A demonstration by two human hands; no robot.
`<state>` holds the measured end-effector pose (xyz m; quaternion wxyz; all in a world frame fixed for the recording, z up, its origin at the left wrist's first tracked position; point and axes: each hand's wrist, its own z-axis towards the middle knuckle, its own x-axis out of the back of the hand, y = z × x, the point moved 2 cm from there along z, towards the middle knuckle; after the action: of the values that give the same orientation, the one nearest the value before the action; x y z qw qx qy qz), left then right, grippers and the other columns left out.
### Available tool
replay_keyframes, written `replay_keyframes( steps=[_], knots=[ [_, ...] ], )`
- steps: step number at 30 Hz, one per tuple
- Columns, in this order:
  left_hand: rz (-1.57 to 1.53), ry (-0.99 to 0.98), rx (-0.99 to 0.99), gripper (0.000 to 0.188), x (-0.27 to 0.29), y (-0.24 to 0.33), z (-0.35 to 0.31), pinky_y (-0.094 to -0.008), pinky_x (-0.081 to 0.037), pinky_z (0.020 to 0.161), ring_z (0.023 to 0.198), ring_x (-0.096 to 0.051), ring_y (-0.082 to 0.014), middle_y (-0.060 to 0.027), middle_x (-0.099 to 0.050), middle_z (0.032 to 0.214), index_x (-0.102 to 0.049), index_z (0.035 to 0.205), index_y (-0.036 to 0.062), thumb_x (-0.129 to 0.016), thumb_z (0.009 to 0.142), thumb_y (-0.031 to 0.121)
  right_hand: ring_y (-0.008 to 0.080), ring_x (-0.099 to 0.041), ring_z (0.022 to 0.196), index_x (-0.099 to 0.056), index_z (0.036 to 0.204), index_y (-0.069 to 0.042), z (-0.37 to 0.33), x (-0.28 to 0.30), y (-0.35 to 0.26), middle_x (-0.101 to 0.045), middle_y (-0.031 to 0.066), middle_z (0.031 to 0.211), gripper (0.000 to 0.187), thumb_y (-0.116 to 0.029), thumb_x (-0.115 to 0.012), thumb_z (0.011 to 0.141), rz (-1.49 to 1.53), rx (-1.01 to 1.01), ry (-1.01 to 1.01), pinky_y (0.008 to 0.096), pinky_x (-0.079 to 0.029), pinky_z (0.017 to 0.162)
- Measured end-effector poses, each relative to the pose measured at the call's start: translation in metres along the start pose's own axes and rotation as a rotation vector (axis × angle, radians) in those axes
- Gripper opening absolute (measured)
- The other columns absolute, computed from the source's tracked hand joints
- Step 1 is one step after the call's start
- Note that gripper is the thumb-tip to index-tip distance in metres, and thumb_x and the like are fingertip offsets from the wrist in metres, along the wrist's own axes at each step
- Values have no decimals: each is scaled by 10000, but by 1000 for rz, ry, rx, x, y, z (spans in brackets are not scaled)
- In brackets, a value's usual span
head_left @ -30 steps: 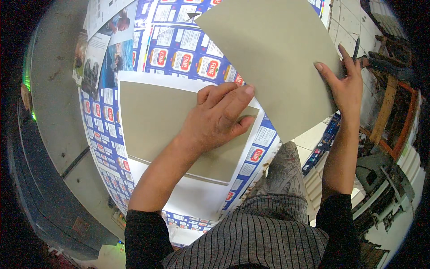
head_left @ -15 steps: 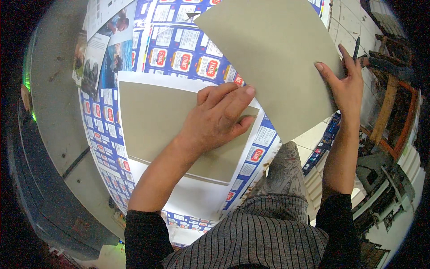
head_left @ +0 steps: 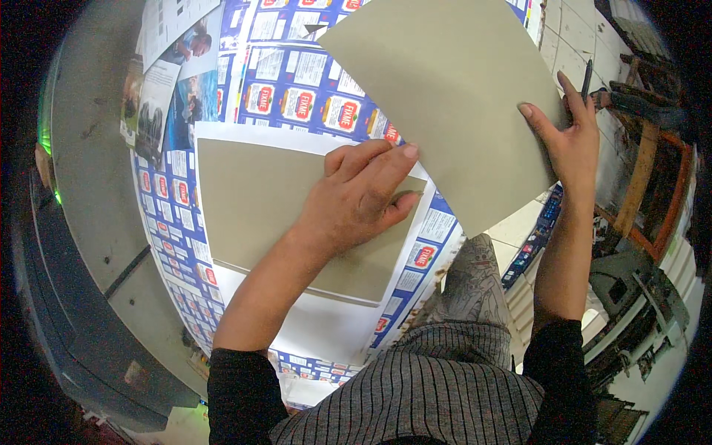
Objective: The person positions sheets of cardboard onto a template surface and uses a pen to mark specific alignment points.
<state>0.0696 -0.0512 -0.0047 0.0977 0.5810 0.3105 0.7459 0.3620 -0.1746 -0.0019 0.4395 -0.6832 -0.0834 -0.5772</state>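
Observation:
A large grey-beige board sheet [head_left: 445,89] lies slanted at the upper right. At its right edge is my right hand [head_left: 575,144], thumb on the top face and fingers along the edge. Just beyond these fingers a slim dark pen-like thing [head_left: 588,78] sticks up; whether the hand holds it I cannot tell. My left hand [head_left: 360,189] has bent fingers, its index tip at the large sheet's left edge and its thumb apart. Beneath it a smaller grey-beige board [head_left: 256,196] lies on white paper [head_left: 319,330].
Blue printed sheets with repeated red-and-white labels [head_left: 300,104] cover the work surface. Photo prints [head_left: 194,96] lie at the upper left. Along the left runs a dark curved body [head_left: 81,341]. Wooden frames [head_left: 653,185] and a grey metal device [head_left: 630,297] stand at the right.

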Motion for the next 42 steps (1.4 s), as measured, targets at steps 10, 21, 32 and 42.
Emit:
replay_keyframes(
  steps=[10, 21, 32, 42],
  knots=[
    [23, 19, -14, 764, 0, 0, -1, -394, -393, 961, 1185, -542, -216, -1, -567, 1319, -409, 1413, 147, -802, 761, 217, 370, -641, 1059, -595, 1334, -61, 0, 1, -4, -589, 234, 1174, 855, -483, -876, 645, 13, -34, -14, 433, -524, 896],
    [23, 3, -10, 778, 0, -1, -2, -387, -382, 967, 1197, -537, -209, -8, -563, 1321, -396, 1421, 146, -802, 762, 218, 363, -644, 1058, -595, 1329, -56, 0, 0, -2, -602, 230, 1177, 851, -491, -872, 652, -24, 36, 3, 429, -521, 900],
    [24, 19, -11, 769, 0, 0, 0, -376, -382, 966, 1181, -552, -202, -4, -590, 1284, -408, 1406, 139, -807, 753, 223, 371, -642, 1071, -593, 1332, -61, 1, 1, -5, -593, 238, 1185, 845, -482, -875, 655, -24, 4, -19, 428, -525, 898],
    [29, -6, 7, 744, 0, 1, -1, -377, -384, 965, 1189, -545, -198, 0, -580, 1295, -434, 1395, 135, -804, 755, 222, 374, -639, 1082, -587, 1341, -61, 1, 1, -3, -584, 245, 1198, 865, -496, -874, 650, -27, 6, -22, 432, -527, 901]
  ],
)
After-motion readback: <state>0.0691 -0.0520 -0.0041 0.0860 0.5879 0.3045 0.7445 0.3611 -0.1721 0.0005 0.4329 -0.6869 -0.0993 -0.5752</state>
